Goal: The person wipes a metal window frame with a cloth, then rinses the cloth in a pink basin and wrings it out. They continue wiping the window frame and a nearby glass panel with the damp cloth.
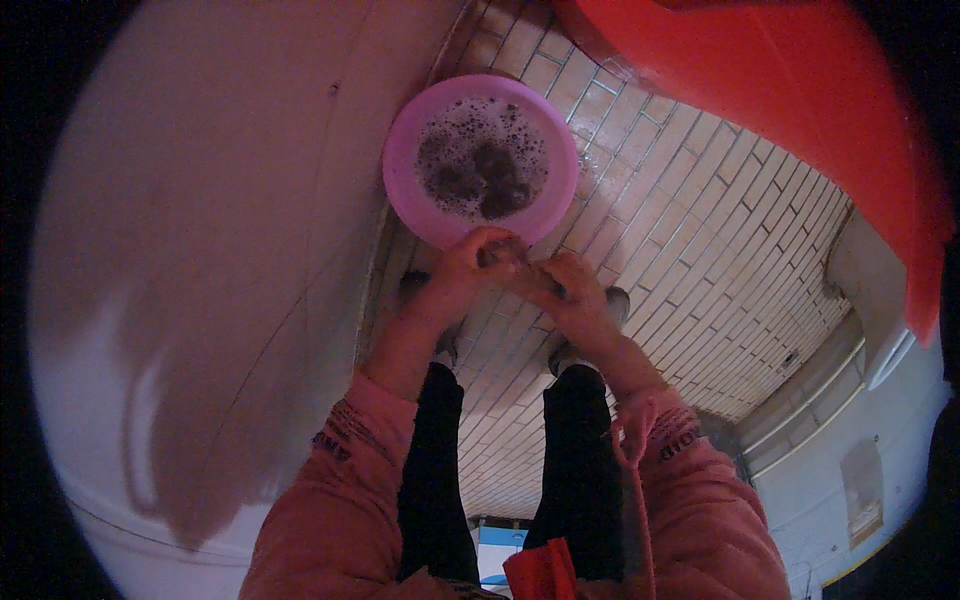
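A pink round basin (403, 190) stands on the floor ahead of me. Dark water with white suds (487, 160) fills it, and the foam is broken by several dark patches. Just over its near rim, my left hand (478, 262) is closed, its fingers curled toward the right. My right hand (572, 292) meets it there, also closed, thumb and fingers pinched together. Something small and dull may be between the two hands, but the fingers and dim light hide what it is. Both forearms come up from below in pink sleeves.
Brick-patterned tiles (690, 210) cover the floor around the basin. A pale wall (220, 200) rises close on the left. Large red material (780, 80) spreads across the upper right. Pipes (810, 410) run along the right wall. My shoes and dark trouser legs (432, 450) are beneath my arms.
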`<state>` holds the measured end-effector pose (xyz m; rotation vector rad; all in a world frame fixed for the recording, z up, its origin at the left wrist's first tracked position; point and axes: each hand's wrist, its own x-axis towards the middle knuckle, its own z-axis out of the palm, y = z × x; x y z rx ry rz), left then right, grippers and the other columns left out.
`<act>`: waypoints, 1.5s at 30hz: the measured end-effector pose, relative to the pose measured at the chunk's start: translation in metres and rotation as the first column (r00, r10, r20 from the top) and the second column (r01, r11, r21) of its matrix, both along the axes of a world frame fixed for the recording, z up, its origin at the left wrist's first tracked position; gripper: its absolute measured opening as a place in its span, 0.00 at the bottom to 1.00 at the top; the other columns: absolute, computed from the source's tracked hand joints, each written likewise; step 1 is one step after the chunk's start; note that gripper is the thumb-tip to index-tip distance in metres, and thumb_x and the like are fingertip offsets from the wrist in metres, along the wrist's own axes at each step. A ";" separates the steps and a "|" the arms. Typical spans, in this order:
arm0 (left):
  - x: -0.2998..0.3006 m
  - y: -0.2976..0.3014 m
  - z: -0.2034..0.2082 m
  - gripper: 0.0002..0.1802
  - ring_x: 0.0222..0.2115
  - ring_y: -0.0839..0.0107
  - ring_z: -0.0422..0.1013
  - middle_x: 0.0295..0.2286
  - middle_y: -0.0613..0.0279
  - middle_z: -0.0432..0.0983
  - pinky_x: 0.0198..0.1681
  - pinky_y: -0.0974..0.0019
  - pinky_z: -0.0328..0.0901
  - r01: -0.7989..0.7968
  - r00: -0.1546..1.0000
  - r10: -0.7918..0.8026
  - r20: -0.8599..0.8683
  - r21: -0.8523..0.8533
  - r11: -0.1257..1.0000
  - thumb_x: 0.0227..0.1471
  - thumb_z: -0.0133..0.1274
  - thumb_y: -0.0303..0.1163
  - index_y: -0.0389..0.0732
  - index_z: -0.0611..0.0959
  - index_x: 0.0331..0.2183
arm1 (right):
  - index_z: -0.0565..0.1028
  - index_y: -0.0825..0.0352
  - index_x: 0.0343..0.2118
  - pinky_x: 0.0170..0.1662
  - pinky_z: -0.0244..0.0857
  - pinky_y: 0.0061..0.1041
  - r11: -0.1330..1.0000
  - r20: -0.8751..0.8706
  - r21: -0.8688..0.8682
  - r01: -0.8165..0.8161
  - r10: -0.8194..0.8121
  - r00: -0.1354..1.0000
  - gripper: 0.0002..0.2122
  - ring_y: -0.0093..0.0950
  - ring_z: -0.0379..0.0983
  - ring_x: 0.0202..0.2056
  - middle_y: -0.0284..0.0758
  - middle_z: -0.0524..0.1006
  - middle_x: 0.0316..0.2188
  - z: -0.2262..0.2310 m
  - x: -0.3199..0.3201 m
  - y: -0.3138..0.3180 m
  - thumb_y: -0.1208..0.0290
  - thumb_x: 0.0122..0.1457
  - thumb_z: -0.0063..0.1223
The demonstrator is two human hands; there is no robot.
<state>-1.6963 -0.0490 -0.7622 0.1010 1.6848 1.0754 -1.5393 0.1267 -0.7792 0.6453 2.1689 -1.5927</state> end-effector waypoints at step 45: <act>0.069 0.037 0.518 0.27 0.44 0.50 0.73 0.41 0.45 0.77 0.50 0.54 0.67 0.312 0.918 -0.255 -0.304 0.156 0.937 0.54 0.62 0.41 0.33 0.79 0.50 | 0.73 0.69 0.56 0.56 0.67 0.27 0.348 0.401 -0.789 0.507 -0.334 0.853 0.16 0.26 0.75 0.50 0.34 0.78 0.49 0.496 0.095 0.031 0.64 0.72 0.49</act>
